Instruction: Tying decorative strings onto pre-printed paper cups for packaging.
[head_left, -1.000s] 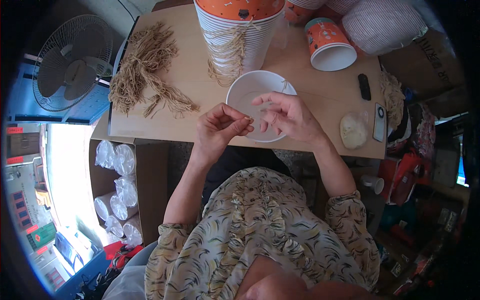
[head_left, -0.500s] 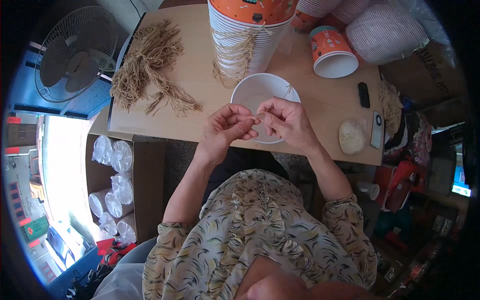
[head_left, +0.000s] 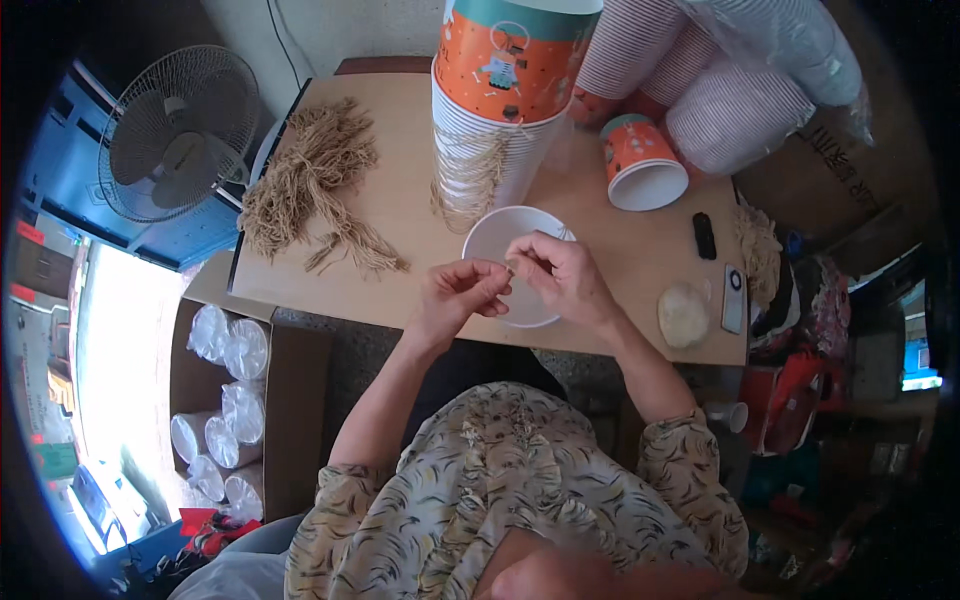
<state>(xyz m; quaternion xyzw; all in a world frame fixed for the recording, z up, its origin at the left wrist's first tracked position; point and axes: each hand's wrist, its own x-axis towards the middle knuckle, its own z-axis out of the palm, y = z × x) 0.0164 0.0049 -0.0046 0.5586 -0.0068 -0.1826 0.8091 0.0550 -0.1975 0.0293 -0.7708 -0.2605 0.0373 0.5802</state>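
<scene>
The left hand (head_left: pixel 450 305) is nearly closing, thumb and forefinger pinching together and the other fingers curling; the right hand (head_left: pixel 568 282) is meeting it in a similar pinch. What the fingertips are gripping is too small to tell. Beneath them a white bucket (head_left: pixel 484 245) is showing its open mouth, sitting by the near edge of the tabletop (head_left: pixel 405 125). Just beyond it a tall bucket stack (head_left: pixel 515 75) is rising and blocking the way straight ahead, strands of twine (head_left: pixel 485 178) hanging down its side. Bare wood is showing between the stack and a tan twine pile (head_left: pixel 315 180) on the left, and more is showing right of the white bucket. Farther right, a pale round lump (head_left: pixel 684 315), a slim device (head_left: pixel 733 300) and a black object (head_left: pixel 704 236) are lying near the right edge. Behind them an orange bucket (head_left: pixel 640 160) is tipping sideways, wrapped stacks (head_left: pixel 735 120) crowding it. A fan (head_left: pixel 180 135) is standing past the left edge.
</scene>
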